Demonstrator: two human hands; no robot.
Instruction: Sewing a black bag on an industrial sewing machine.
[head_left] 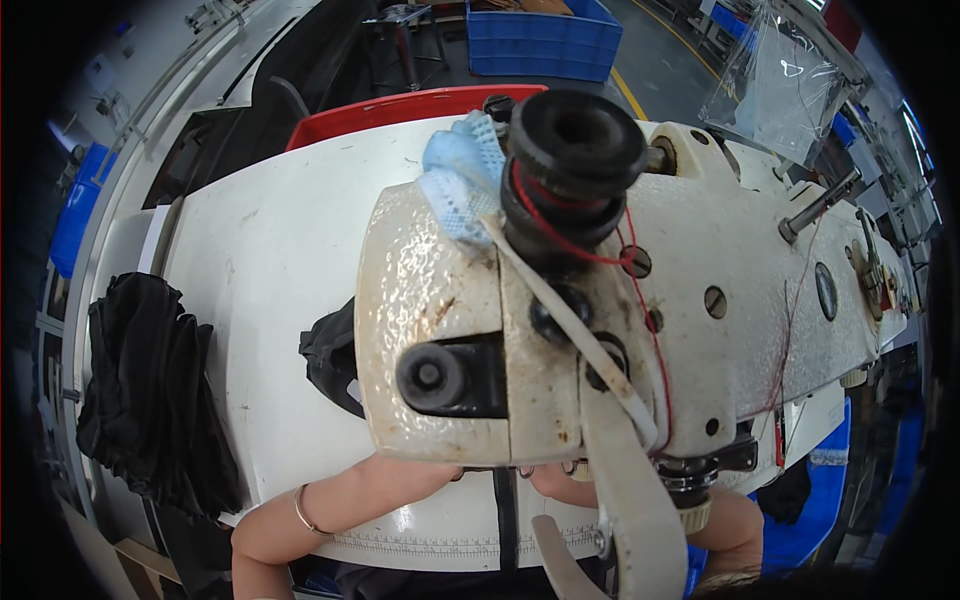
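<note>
A cream sewing machine (430, 260) fills the middle of the view and covers most of both hands. My left forearm, with a thin bracelet on it, reaches in from the lower left. Only the back part of my left hand (425, 477) shows under the machine's front edge; its fingers are hidden. My right hand (560, 486) shows just as a small patch behind the machine's metal lever (630, 480). Between the two hands a narrow black strip (507, 515) runs down over the table edge. Black fabric (335, 355) sticks out past the machine's left side.
Folded black fabric pieces (155, 390) lie stacked at the left of the white table (265, 230). Red thread (645, 300) winds round a black knob (577, 145), beside a light blue cloth (460, 175). Behind are a red tray (400, 105) and a blue crate (545, 45).
</note>
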